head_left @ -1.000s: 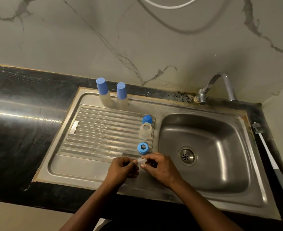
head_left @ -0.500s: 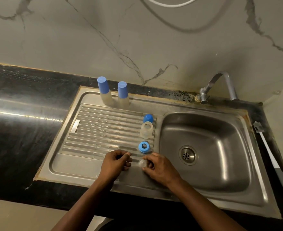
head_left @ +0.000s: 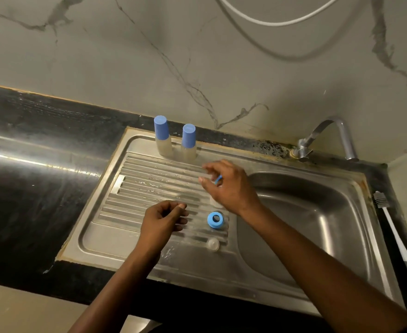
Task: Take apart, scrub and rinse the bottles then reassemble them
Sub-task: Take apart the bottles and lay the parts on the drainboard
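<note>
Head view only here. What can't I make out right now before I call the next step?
Blue piece: only a sliver shows past the blurred right hand; whether the hand grips it cannot be told.
Clear bottle body: mostly hidden under that hand.
Brush: handle end cut off by the frame's right edge.
Small clear piece: too small to identify.

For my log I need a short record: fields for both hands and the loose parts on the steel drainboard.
left hand: loosely curled, empty, over ribbed steel drainboard
right hand: reaches over small blue part; grip unclear
blue plastic ring: lies on drainboard
small clear round cap: nearest front edge
blue-capped clear bottles: two, upright at back
</note>
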Motion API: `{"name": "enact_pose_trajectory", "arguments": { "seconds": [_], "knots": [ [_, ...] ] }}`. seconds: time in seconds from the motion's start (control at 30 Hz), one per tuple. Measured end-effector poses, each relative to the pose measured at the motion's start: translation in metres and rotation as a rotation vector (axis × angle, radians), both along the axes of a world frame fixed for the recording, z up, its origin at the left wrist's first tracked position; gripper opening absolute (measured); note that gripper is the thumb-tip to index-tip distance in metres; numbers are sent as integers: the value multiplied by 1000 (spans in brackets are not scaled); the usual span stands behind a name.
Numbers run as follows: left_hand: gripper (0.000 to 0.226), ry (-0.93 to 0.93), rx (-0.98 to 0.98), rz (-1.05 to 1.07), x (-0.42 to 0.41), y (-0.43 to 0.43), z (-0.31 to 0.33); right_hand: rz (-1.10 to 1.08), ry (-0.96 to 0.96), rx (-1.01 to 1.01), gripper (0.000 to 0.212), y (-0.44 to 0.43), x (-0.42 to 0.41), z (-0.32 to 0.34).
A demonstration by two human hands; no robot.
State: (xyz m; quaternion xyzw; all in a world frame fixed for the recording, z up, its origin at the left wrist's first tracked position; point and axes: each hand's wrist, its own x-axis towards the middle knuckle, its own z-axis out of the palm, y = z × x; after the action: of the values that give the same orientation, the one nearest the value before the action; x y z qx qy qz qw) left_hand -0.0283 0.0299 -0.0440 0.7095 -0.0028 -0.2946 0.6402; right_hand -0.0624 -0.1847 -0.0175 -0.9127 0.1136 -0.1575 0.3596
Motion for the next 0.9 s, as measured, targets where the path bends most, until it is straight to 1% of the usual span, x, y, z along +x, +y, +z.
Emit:
{"name": "enact_pose_trajectory", "arguments": {
  "seconds": [0.1, 0.23, 0.3, 0.37, 0.47, 0.5, 0.57, 0.63, 0.7, 0.77, 0.83, 0.9],
  "knots": [
    [15, -15, -11, 16, 8, 5, 7, -44, 48, -95, 53, -5, 49, 7],
    [14, -27, -19, 35, 17, 16, 11, -34, 144, -125, 76, -7, 105, 7],
    [14, -31, -19, 42, 22, 23, 11, -29, 234, -155, 84, -6, 126, 5],
    [15, -28, -21, 47, 25, 29, 9, -27, 325, -189, 86, -5, 141, 3],
    [15, -29, -23, 55, 30, 37, 7, -22, 377, -231, 81, -4, 151, -4],
    [15, -30, -20, 59, 30, 38, 7, -25, 359, -243, 74, -5, 152, -6],
    [14, -31, -17, 69, 31, 40, 6, -22, 302, -245, 55, -7, 150, -7],
    [12, -32, -18, 80, 31, 39, 5, -10, 276, -207, 41, -10, 144, -6],
    [13, -57, -14, 83, 31, 36, 5, -4, 253, -132, 41, -15, 135, -3],
    [25, -140, 20, 52, 32, 33, 6, -18, 211, -29, 45, -16, 124, 7],
    [45, -261, 81, 1, 33, 29, 8, -28, 197, 91, 45, -15, 110, 18],
    [64, -403, 133, -50, 36, 24, 11, -18, 222, 201, 43, -13, 93, 25]
  ]
}}
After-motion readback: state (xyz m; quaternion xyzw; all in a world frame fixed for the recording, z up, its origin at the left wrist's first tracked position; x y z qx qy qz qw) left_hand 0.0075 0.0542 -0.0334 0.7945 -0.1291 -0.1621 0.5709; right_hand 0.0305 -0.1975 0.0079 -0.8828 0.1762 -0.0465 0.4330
